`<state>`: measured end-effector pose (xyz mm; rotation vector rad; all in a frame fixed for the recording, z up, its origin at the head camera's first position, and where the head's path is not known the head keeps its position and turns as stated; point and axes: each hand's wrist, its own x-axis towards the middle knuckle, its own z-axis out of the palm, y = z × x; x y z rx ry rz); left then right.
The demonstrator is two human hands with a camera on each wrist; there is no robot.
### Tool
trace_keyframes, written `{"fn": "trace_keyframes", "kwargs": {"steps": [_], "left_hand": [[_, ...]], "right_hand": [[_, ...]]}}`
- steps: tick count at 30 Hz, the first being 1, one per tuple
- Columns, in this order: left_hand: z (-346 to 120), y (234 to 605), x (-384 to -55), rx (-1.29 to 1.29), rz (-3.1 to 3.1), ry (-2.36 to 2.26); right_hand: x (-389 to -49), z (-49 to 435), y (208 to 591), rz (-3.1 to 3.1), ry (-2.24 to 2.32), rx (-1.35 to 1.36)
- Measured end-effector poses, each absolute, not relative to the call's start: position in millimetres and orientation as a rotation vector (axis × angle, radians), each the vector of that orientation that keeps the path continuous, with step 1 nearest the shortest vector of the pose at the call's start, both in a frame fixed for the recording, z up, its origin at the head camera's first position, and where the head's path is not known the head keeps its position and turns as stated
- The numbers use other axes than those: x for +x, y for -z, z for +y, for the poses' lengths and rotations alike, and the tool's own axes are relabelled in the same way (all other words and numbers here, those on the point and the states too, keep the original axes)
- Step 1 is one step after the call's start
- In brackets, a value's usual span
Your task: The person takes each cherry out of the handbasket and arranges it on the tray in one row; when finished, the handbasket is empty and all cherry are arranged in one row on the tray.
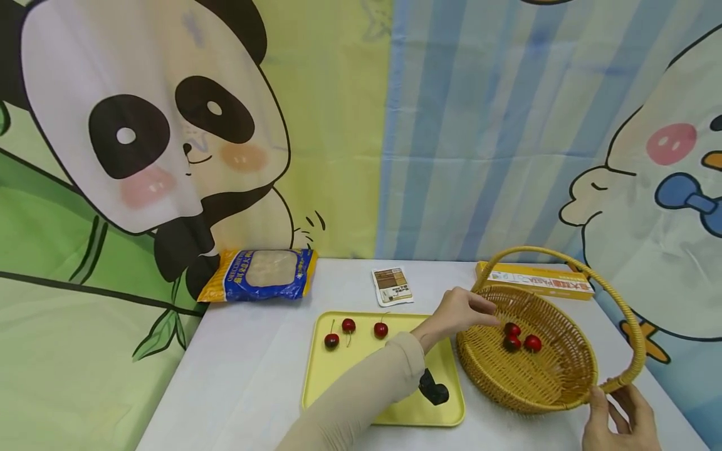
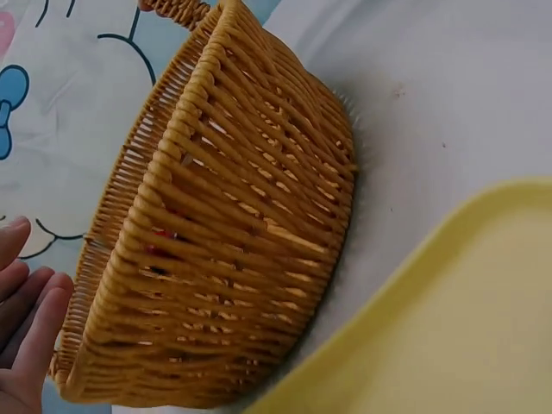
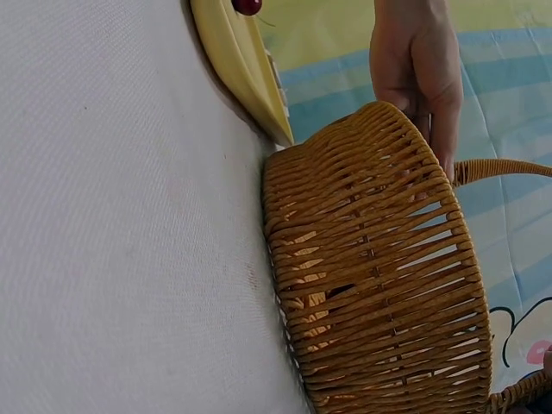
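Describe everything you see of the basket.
The round basket, woven of golden brown strands resembling wicker, has one tall arched handle. It stands upright on the white table, right of the yellow tray. Three red cherries lie inside. The right hand grips it near a handle joint; the left hand is over its rim.

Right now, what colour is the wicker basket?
Golden brown; the basket shows best in the head view.

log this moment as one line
left hand: over basket | right hand: holds basket near handle base | basket: three cherries | tray: three cherries visible
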<state>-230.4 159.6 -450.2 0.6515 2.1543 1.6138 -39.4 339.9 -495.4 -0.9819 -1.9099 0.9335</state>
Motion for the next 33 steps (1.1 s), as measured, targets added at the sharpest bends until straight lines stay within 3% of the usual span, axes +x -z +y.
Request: {"fn": "trace_keyframes", "kwargs": {"steps": [33], "left_hand": [[225.2,467.5,-229.7,0.594,2.306,-1.364]], "right_hand": [[-39.6,338.4,496.1,-1.903,-0.917,-0.981]]}}
